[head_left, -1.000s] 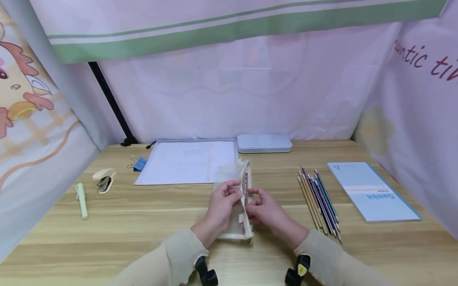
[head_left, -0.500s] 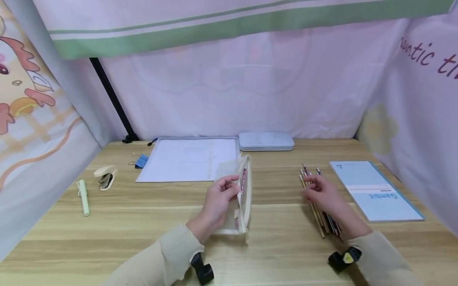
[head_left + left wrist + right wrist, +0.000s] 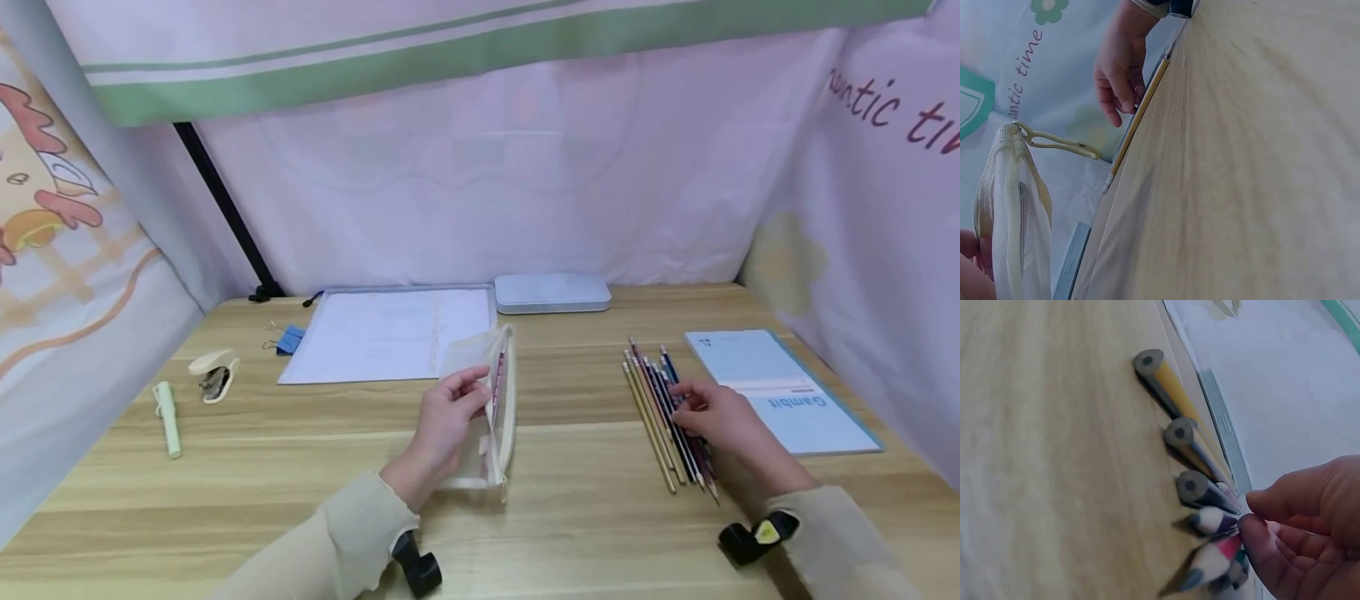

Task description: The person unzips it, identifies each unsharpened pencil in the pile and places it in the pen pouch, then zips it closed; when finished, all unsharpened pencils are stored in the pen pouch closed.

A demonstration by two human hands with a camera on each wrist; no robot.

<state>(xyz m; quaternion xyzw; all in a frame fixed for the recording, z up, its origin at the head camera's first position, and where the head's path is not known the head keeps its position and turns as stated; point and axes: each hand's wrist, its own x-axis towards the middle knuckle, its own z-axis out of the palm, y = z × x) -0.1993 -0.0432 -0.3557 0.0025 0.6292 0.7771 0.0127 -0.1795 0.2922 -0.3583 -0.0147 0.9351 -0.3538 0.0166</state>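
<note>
My left hand (image 3: 438, 417) grips the side of a whitish, see-through zippered pencil pouch (image 3: 507, 400), thumb and fingers near its mouth. The pouch stands on edge with its mouth parted, and a dark red patterned pencil (image 3: 498, 387) shows inside. In the left wrist view, a cream zipper pull (image 3: 1063, 144) hangs off the pouch's end. To the right, my right hand (image 3: 716, 417) is over a bundle of pencils (image 3: 652, 417), thumb and forefinger close together at the dark ones. The right wrist view shows pencil ends (image 3: 1210, 562) beside these fingertips; I cannot tell whether one is pinched.
A light blue notepad (image 3: 795, 417) lies right of the pencils. At the back are a white sheet on a board (image 3: 382, 333) and a pale blue flat case (image 3: 552, 293). On the left lie a blue binder clip (image 3: 290, 340), a cream stapler (image 3: 215, 375) and a light green pen-like stick (image 3: 168, 421).
My right hand has left the pouch and moved right to the pencils, then across to the dark ones on their right side. My left hand keeps holding the pouch, shifted slightly left in view.
</note>
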